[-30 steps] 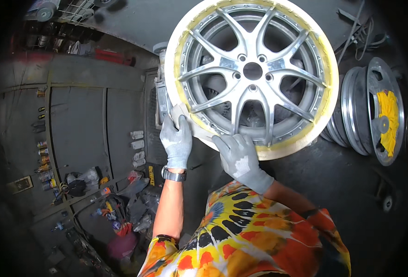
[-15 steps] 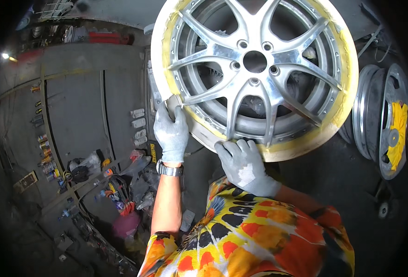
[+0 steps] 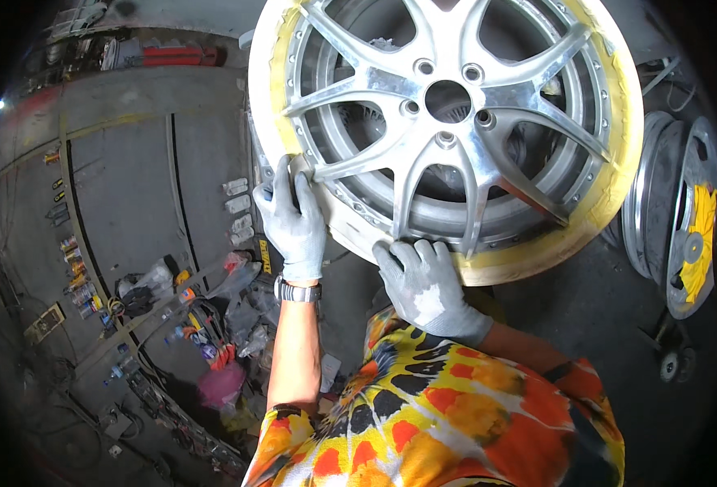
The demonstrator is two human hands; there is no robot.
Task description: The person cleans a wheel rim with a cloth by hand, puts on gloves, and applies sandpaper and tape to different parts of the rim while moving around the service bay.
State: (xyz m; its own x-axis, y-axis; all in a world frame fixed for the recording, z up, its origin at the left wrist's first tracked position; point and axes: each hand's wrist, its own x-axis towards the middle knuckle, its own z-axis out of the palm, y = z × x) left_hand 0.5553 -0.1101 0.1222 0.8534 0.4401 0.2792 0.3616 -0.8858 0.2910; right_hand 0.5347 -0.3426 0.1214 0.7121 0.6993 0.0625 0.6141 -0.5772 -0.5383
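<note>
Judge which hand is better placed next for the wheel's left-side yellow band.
Probably the left hand: its fingertips are at the wheel's lower-left edge, below that yellow band; the right hand is farther, at the bottom.

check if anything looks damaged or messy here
The grey glove on the right hand has a ragged pale patch on its back, perhaps wear or residue; I can't tell which. On the person's left, plastic bags lie jumbled with other clutter, looking untidy. The wheel shows no obvious damage.
</note>
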